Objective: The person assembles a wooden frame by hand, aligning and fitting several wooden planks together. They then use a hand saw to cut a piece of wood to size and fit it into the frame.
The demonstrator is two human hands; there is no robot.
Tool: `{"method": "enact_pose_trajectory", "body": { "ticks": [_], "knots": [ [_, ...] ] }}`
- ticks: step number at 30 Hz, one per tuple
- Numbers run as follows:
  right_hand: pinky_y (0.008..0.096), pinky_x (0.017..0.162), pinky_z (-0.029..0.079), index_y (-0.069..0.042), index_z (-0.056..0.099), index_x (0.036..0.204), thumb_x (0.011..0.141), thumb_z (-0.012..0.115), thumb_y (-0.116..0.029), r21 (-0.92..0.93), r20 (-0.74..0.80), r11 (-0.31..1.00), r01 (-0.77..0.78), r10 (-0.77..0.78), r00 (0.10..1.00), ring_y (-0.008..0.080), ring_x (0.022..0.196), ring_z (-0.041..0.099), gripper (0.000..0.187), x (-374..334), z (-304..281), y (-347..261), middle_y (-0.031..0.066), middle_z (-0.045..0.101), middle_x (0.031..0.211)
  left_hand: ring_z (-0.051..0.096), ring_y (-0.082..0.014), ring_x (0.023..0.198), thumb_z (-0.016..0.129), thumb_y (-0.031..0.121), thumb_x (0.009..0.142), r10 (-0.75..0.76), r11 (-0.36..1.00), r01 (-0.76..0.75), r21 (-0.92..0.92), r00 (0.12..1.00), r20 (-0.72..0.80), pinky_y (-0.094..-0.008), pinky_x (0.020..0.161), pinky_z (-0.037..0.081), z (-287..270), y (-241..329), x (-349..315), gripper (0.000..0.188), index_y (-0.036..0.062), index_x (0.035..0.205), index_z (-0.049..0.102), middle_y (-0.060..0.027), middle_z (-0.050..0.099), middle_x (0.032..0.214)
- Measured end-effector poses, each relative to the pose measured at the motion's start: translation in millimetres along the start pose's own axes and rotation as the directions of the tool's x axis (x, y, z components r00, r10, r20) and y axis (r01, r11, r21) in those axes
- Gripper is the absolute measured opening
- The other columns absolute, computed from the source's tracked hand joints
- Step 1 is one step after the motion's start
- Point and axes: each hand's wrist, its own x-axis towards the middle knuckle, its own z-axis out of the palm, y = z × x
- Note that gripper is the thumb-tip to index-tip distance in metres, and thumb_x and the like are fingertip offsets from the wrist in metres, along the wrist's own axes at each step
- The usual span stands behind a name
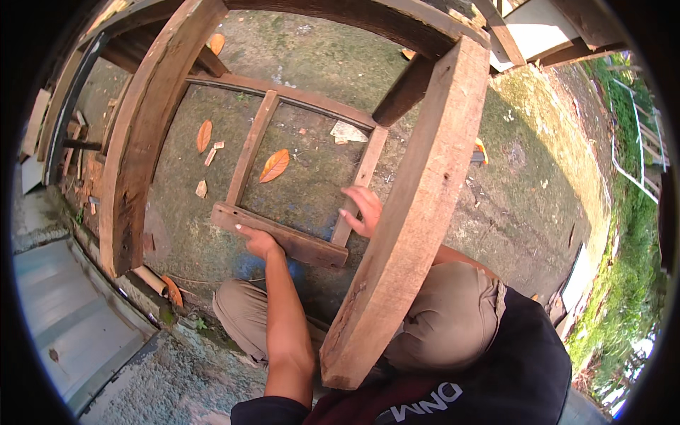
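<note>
A short brown wooden board (283, 237) lies across the near ends of two narrow slats, in a low rectangle of wood at ground level. My left hand (263, 243) holds the board's near edge, one digit along its top; the other fingers are partly hidden. Beside the right slat (367, 166), my right hand (365, 211) has its fingers apart, with nothing visible between them. A thick beam (418, 205) of a larger wooden frame passes over my right forearm and hides part of it. The far rail (297, 94) joins the slats at the back.
Another heavy beam (145, 142) rises on the left, with a crossbeam (354, 18) at the top. Dry leaves (275, 165) and wood scraps (210, 156) lie on the mossy concrete. A corrugated metal sheet (78, 319) is at lower left, grass (623, 283) at right.
</note>
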Motion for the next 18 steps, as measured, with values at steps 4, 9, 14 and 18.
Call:
{"method": "enact_pose_trajectory", "body": {
  "ticks": [4,9,14,18],
  "knots": [
    [0.0524,0.117,0.030,0.006,0.033,0.148,0.089,0.067,-0.015,-0.405,-0.498,0.884,-0.233,0.000,0.867,0.0468,0.138,0.039,0.071,20.5,-77.4,63.4,0.0307,0.041,0.148,0.064,-0.0497,0.106,0.036,0.076,0.096,-0.020,1.000,0.020,0.005,0.997,-0.074,-0.0531,0.095,0.048,-14.0,-8.8,24.3,0.102,-0.0210,0.110,0.065,-0.0373,0.066,0.114],
    [0.0581,0.116,0.029,0.005,0.037,0.148,0.097,0.060,-0.040,-0.675,-0.594,0.478,-0.562,0.099,0.798,0.0416,0.142,0.040,0.072,-18.2,-187.1,202.1,0.0253,0.045,0.149,0.064,-0.0494,0.105,0.037,0.075,0.096,0.057,0.998,-0.057,-0.011,0.997,-0.048,-0.0529,0.095,0.048,-1.0,-3.0,9.2,0.101,-0.0210,0.110,0.065,-0.0366,0.067,0.112],
    [0.0596,0.108,0.036,0.000,0.055,0.134,0.098,0.058,-0.042,-0.723,-0.483,0.490,-0.487,0.144,0.864,0.0381,0.128,0.052,0.054,-30.0,-230.5,268.7,0.0199,0.060,0.132,0.064,-0.0509,0.102,0.037,0.075,0.097,0.037,0.999,-0.037,-0.007,0.999,-0.028,-0.0542,0.093,0.047,10.2,-10.5,18.3,0.100,-0.0202,0.107,0.066,-0.0368,0.068,0.108],
    [0.0548,0.100,0.043,0.001,0.061,0.124,0.098,0.059,-0.032,-0.683,-0.465,0.520,-0.513,0.233,0.854,0.0429,0.110,0.062,0.042,-27.2,-204.9,214.8,0.0219,0.068,0.116,0.065,-0.0513,0.101,0.037,0.074,0.097,0.088,0.996,-0.087,0.018,0.993,-0.075,-0.0541,0.092,0.047,0.5,-11.6,22.7,0.099,-0.0202,0.106,0.066,-0.0373,0.068,0.105]
  ]
}}
